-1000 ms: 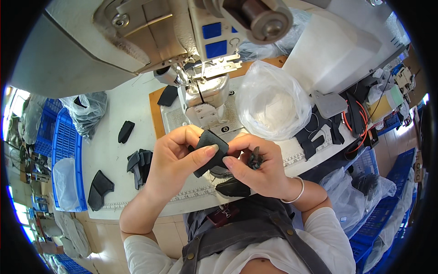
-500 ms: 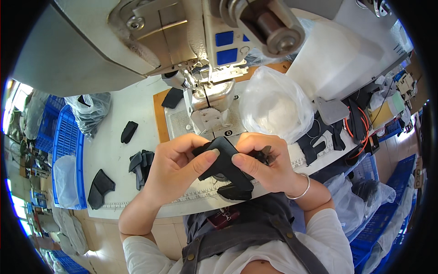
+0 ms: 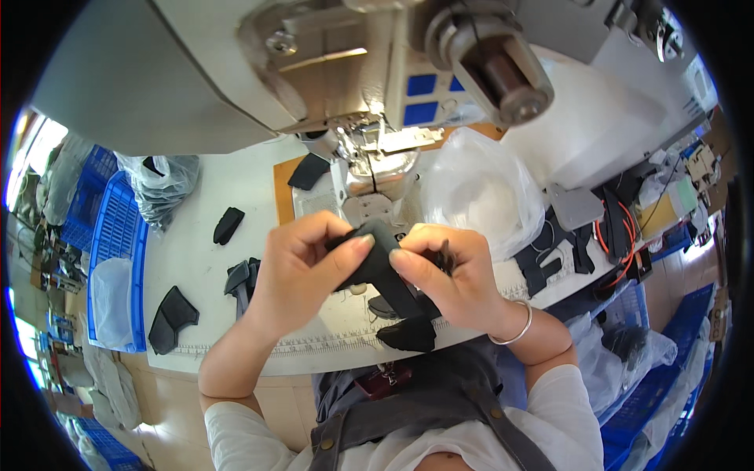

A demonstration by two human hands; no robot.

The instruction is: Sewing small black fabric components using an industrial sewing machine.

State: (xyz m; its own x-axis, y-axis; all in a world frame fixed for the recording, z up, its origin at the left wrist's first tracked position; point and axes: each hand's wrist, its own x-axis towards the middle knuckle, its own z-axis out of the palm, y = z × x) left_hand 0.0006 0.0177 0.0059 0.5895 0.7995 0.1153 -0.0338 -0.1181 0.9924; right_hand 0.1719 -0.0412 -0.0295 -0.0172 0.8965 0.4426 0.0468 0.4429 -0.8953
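In front of the sewing machine (image 3: 373, 174), I hold a folded black fabric piece (image 3: 382, 250) between both hands. My left hand (image 3: 302, 263) pinches its upper left part between thumb and fingers. The thumb and fingers of my right hand (image 3: 455, 279) are closed on its right edge. A small dark tool (image 3: 446, 257), too blurred to name, pokes out from the curled right fingers. The lower end of the piece hangs over another black piece (image 3: 407, 335) at the table's front edge. My fingers hide part of the fabric.
Black pieces (image 3: 173, 320) lie on the white table (image 3: 212, 271) to the left, beside blue crates (image 3: 118, 259). A clear plastic bag (image 3: 481, 184) stands right of the needle area. Black straps (image 3: 542, 263) and an orange cord (image 3: 628, 245) lie farther right.
The machine and table have shifted slightly right and down in view. The black piece has bent and turned a little between my hands. Both hands keep their pinch.
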